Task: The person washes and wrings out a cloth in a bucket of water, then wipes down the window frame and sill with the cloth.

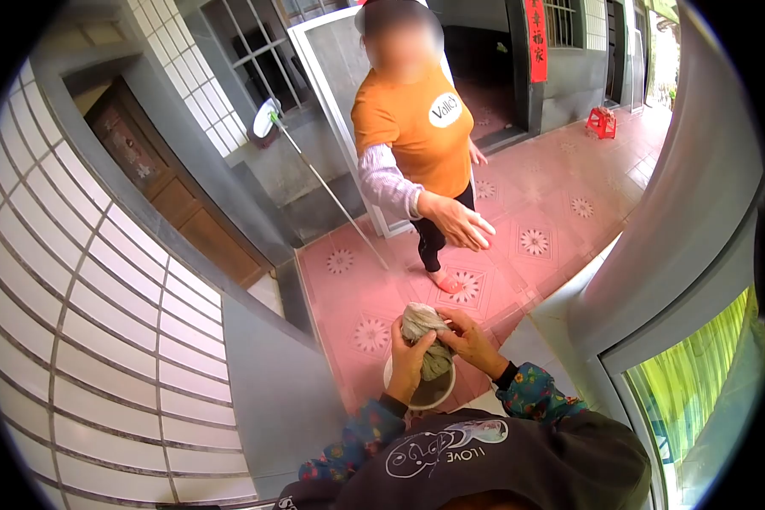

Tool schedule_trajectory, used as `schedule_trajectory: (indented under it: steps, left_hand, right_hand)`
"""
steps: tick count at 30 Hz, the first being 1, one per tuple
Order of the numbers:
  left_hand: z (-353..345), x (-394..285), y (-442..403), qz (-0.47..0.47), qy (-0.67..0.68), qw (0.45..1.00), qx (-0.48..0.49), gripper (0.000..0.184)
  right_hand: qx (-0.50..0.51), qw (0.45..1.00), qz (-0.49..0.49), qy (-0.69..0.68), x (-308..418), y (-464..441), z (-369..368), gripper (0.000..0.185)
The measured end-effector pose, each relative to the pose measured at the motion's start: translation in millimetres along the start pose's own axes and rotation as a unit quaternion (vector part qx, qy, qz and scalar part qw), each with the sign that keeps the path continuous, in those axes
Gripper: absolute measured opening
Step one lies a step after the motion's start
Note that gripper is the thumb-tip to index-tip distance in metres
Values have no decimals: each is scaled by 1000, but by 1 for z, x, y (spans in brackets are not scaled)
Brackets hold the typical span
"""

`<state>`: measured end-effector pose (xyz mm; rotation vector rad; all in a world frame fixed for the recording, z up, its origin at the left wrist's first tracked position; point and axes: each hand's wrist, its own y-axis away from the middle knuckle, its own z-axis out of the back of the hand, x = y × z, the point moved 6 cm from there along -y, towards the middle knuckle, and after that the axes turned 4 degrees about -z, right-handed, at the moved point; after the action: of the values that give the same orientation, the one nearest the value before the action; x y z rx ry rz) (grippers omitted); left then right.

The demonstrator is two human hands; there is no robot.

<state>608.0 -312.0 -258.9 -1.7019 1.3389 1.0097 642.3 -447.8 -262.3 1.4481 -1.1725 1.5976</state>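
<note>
Left hand and right hand both pinch the cloth; from my remote seat I see it bunched between them, over the white bucket's mouth.

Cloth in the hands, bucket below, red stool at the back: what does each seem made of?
Cloth: soft fabric with a dull finish, as it bunches in loose folds; the fibre cannot be told. Bucket: probably plastic, going by the smooth, pale rim, though enamelled metal is possible. Red stool: likely moulded plastic, since one bright, even colour covers its legs and top.
</note>
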Motion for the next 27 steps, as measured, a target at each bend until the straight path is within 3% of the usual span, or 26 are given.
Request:
schedule_trajectory:
  steps: [3, 4, 8, 19, 24, 27]
  left_hand:
    - [-4, -13, -1, -19, -27, 999, 1, 60]
    - [-3, -13, -3, -22, -26, 999, -3, 60]
    - [-7, -21, -3, -4, -20, 1000, 10, 62]
    - [-13, -31, -1, 26, 31, 997, 59, 62]
    - [-5, -8, -5, 116, -10, 990, 86, 57]
    - [0, 5, -13, 166, -72, 979, 90, 56]
  right_hand:
    - [2, 998, -51, -35, 8, 0, 0, 41]
    - [10, 1000, -20, 12, 7, -2, 1, 39]
    - [-20, 999, 1, -44, 5, -6, 8, 32]
    - [-57, 989, -28, -130, 22, -7, 17, 22]
    - [-61, 991, -29, -118, 25, -5, 25, 20]
    - [-111, 990, 25, -79, 26, -6, 29, 19]
